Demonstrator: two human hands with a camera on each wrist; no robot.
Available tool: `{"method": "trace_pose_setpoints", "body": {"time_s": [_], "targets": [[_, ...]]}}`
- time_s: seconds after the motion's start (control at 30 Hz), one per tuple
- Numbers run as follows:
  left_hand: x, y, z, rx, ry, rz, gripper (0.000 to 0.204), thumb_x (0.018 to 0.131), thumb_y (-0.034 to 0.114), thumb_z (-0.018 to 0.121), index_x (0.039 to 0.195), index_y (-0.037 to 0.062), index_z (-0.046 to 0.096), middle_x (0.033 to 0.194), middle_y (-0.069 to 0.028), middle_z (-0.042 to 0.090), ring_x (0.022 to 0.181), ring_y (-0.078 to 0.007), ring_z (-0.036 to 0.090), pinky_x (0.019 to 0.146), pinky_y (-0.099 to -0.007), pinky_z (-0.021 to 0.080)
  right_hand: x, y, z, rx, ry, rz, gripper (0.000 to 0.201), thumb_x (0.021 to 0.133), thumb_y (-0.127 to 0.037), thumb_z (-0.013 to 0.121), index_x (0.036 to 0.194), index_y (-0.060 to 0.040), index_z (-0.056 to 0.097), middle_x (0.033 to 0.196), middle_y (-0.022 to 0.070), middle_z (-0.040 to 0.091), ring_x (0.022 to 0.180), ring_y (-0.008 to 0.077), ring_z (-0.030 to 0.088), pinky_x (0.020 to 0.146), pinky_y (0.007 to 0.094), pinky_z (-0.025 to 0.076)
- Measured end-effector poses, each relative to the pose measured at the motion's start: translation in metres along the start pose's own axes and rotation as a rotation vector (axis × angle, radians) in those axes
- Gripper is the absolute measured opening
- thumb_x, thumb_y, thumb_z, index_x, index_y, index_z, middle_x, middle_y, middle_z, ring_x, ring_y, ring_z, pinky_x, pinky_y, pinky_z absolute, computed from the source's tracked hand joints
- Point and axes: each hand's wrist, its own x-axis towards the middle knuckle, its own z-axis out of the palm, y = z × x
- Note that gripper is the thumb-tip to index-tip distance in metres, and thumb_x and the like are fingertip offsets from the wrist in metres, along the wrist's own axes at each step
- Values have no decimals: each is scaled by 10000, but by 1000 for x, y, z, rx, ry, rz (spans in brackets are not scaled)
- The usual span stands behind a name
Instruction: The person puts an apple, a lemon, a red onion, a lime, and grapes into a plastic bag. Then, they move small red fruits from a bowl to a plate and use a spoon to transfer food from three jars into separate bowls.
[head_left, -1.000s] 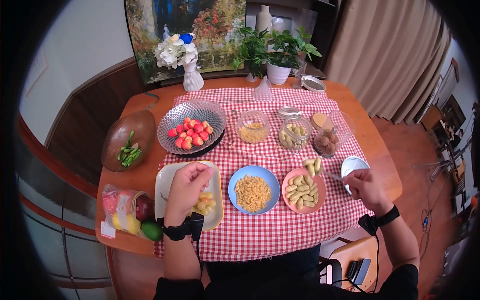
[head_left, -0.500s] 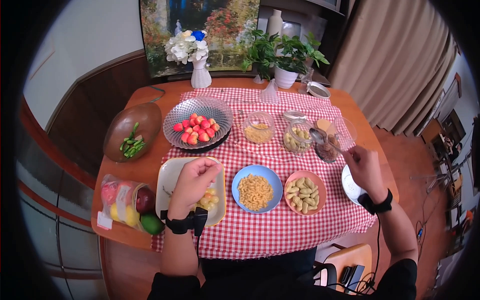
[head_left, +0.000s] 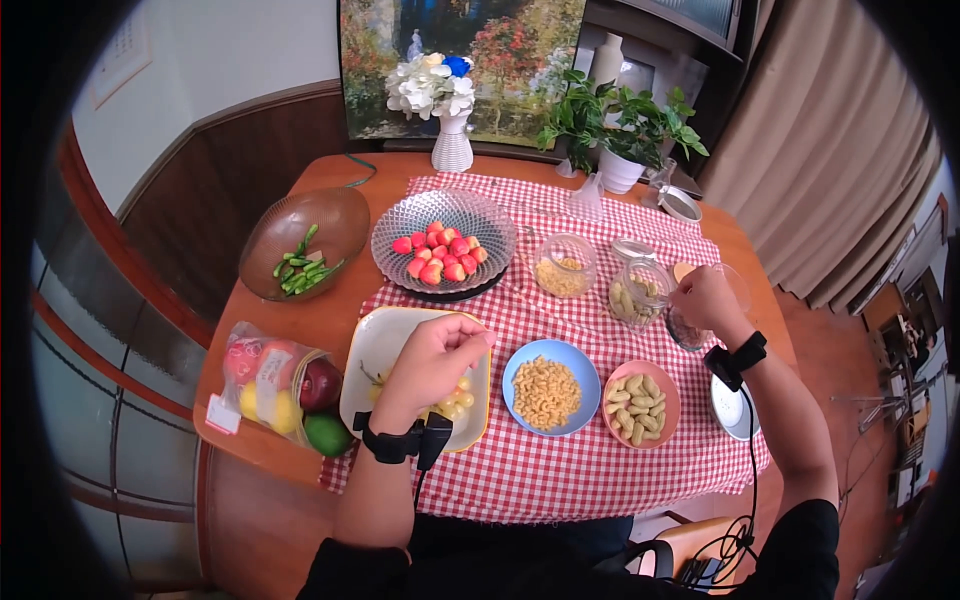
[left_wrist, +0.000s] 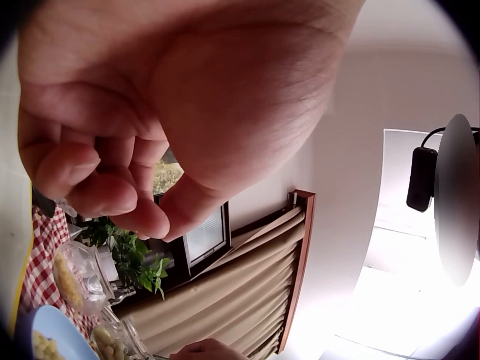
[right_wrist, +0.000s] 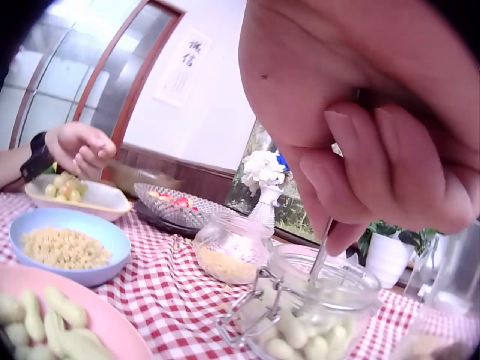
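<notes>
My right hand (head_left: 703,300) pinches the handle of a metal spoon (right_wrist: 321,253) that points down into an open clip-top glass jar (right_wrist: 360,289). Peanuts in their shells (right_wrist: 296,336) lie in the jar, and the spoon's bowl is hidden among them. On a pink plate (right_wrist: 124,326) nearer the body are more unshelled peanuts (head_left: 636,405). My left hand (head_left: 430,362) hovers over a white yellow-rimmed tray (head_left: 382,330) with grapes (head_left: 462,398) in it. Its fingers hang loosely curled, thumb near the index fingertip, holding nothing.
Between the hands sits a blue plate (head_left: 512,372) of macaroni. Behind it stand a jar of pasta (head_left: 566,268) and a glass bowl (head_left: 400,220) of red fruit. Bagged fruit (head_left: 275,385) and a brown bowl (head_left: 262,245) are at left, a white bowl (head_left: 738,410) at right.
From above the pink plate, where the spoon carried peanuts, my right hand has moved back to the peanut jar and lowered the spoon into it. The left hand stays over the tray.
</notes>
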Motion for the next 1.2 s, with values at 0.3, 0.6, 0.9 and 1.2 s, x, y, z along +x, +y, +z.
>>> {"method": "trace_pose_setpoints", "body": {"time_s": [0.3, 0.6, 0.9, 1.2], "targets": [[0, 1, -1, -5, 25, -6, 165, 1001, 160, 709, 1031, -2, 708, 827, 27, 660, 734, -32, 564, 656, -205, 454, -17, 6, 6, 714, -127, 354, 222, 906, -108, 724, 802, 87, 714, 598, 37, 579, 511, 135, 552, 456, 319, 412], [1, 0, -2, 43, 27, -10, 175, 1003, 163, 707, 1038, -8, 702, 846, 21, 675, 748, -38, 575, 669, -207, 460, -32, 17, 10, 1144, -210, 485, 180, 975, -70, 632, 806, -9, 638, 608, -42, 469, 465, 61, 385, 414, 255, 250], [0, 3, 4, 17, 55, -17, 105, 1001, 136, 699, 999, 32, 683, 752, 56, 605, 645, -7, 502, 586, -177, 381, -46, 26, 14, 1192, -197, 517, 174, 1004, -121, 638, 846, -49, 629, 614, -66, 455, 468, 47, 370, 418, 247, 250], [0, 2, 2, 20, 16, -30, 162, 1001, 161, 705, 1024, 1, 696, 818, 35, 665, 715, -21, 553, 652, -200, 433, -68, 37, 11, 1355, -116, 488, 150, 1025, -126, 609, 892, -62, 638, 611, -83, 427, 474, 33, 334, 433, 236, 238]]}}
